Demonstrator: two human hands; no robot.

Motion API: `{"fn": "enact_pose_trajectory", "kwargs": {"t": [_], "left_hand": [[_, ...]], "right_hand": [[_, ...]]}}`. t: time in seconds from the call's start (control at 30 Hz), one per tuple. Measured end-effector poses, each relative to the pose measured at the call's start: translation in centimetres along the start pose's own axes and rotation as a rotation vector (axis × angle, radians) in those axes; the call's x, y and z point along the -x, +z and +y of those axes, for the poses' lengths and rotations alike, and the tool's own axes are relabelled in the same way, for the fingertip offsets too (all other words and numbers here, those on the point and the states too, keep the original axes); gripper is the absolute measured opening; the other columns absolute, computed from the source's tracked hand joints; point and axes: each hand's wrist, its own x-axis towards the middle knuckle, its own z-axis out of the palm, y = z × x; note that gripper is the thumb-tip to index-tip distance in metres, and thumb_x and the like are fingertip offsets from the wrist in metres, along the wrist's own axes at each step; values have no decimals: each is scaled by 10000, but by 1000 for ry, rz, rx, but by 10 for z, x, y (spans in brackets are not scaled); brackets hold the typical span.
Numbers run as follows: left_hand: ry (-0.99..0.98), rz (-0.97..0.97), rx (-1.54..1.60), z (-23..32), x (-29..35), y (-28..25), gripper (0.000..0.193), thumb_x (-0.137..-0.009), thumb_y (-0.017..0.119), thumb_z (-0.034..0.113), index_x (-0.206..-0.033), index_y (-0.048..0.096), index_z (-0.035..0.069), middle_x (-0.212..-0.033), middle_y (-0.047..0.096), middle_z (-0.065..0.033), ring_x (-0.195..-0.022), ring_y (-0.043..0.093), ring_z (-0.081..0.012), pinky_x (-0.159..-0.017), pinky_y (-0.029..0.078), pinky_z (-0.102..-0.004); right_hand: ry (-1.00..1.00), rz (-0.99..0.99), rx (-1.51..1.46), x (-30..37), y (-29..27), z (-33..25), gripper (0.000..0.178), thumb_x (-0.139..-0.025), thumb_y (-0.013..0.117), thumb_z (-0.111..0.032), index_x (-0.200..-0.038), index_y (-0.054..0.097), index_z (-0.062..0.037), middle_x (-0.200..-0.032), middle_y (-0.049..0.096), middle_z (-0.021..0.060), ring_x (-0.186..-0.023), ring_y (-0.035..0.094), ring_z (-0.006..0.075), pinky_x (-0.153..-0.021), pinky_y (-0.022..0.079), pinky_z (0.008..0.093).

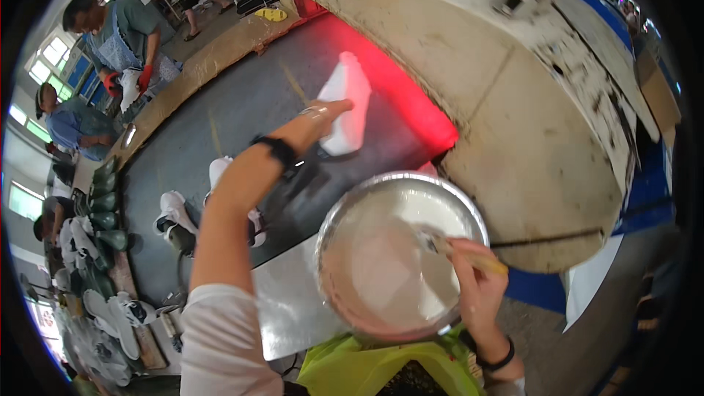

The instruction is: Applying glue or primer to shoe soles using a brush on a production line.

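Observation:
Over the dark conveyor belt [176, 169], my left hand [323, 117] reaches far forward and grips the edge of a white shoe sole [343, 139], blurred and tinted red at its far end. My right hand [478, 290] is closed around the light handle of a brush [493, 262]. The brush head is over a round metal bowl [477, 213] that holds a milky white liquid [433, 209]. Nearer on the belt, beside my left forearm, stand white shoes [174, 213], one partly hidden by that arm.
A cream machine housing [506, 95] rises at the right, with a red-glowing opening [418, 103] where the belt meets it. Dark green shoe lasts [104, 202] and several shoes line the left side. Co-workers [132, 37] are across the belt. A yellow-green bag [352, 367] lies below the bowl.

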Motion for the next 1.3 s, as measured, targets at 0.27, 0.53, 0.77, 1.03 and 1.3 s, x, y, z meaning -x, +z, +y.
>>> {"fn": "enact_pose_trajectory", "kwargs": {"t": [0.27,0.53,0.77,1.03,1.3], "left_hand": [[301,30,-35,68,-26,121,898,-718,740,521,-1357,427,-27,-1336,466,-230,-1204,443,-342,-964,353,-544],[646,405,-709,-50,-27,62,1037,-720,713,569,-1422,294,-69,-1448,311,-298,-1396,209,-451,-1075,185,-642],[198,563,-1235,-272,116,-68,1314,-593,690,740,-1476,131,-56,-1540,74,-278,-1407,74,-511,-1100,115,-649],[-363,421,-634,-296,93,-130,1197,-605,789,586,-1501,105,184,-1541,69,-250,-1321,261,-557,-1046,207,-649],[-264,712,-435,-287,64,-136,1002,-652,754,523,-1455,257,189,-1417,331,-208,-1216,375,-584,-961,332,-681]], "right_hand": [[180,193,109,1,-22,21,199,-938,568,-101,-1078,588,40,-1100,619,164,-949,632,213,-785,561,335],[142,90,11,2,-16,15,229,-952,550,-124,-1106,571,44,-1118,612,166,-1018,615,227,-805,552,332],[87,-121,-151,25,-4,-3,180,-922,555,6,-1086,582,74,-1103,620,189,-995,632,241,-812,562,339],[45,-121,-162,37,18,-13,178,-925,560,-14,-1083,582,66,-1087,618,181,-1000,630,240,-794,569,339],[42,-59,2,33,4,5,342,-974,544,-229,-1199,545,28,-1180,587,127,-1043,587,197,-837,505,328]]}}
